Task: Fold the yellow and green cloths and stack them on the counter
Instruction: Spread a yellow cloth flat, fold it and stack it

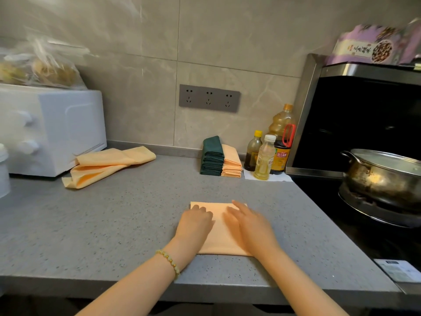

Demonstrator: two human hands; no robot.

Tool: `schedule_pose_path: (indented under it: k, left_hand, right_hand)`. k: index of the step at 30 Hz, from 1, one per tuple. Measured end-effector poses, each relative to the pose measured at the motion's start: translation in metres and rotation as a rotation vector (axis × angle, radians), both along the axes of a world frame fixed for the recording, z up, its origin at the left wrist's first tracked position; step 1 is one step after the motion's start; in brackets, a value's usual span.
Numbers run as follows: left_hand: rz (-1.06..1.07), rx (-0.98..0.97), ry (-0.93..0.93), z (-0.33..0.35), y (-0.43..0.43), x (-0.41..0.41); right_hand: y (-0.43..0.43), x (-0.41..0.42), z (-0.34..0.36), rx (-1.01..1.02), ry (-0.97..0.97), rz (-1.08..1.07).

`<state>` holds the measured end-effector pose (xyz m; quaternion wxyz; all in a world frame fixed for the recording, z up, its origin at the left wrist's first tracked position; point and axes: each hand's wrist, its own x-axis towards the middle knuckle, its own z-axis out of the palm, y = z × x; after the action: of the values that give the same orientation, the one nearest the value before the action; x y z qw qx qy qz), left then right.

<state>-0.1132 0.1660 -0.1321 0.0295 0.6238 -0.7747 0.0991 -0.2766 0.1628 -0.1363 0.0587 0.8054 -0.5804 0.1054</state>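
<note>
Slippage is the risk: the folded yellow cloth [219, 226] lies on the worktop [114, 224] near its front edge under the left hand [196, 221] and right hand [248, 224], each grip laid open and pressing, pinching nothing, so a careless lift could let the layers spring open. Bottles [264, 158] stand just beside the green stack [211, 156] and yellow stack [231, 164] at the wall and could be knocked; loose yellow cloths [107, 165] wait by the white oven [52, 128].

hands [196, 222] 2 | cloth stacks [213, 156] 2 | bottles [264, 158] 3 | sockets [209, 98] 3 | pot [382, 176] 1 | oven [52, 128] 1
</note>
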Motion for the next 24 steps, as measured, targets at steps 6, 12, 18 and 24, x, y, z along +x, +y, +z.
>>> schedule_pose_path:
  k: [6, 12, 18, 24]
  left_hand:
    - [0.025, 0.154, 0.163, -0.021, 0.021, -0.001]
    - [-0.039, 0.228, 0.187, -0.024, 0.024, 0.011]
    - [-0.206, 0.279, 0.177, -0.018, 0.027, 0.039]
    - [-0.390, 0.197, 0.207, -0.007, 0.033, 0.070]
  right_hand:
    - [0.012, 0.014, -0.009, 0.080, -0.196, -0.047]
    - [0.023, 0.004, -0.017, 0.224, -0.097, 0.012]
    - [0.020, -0.036, -0.006, 0.301, -0.036, 0.169]
    - [0.025, -0.051, -0.004, 0.282, -0.120, 0.247]
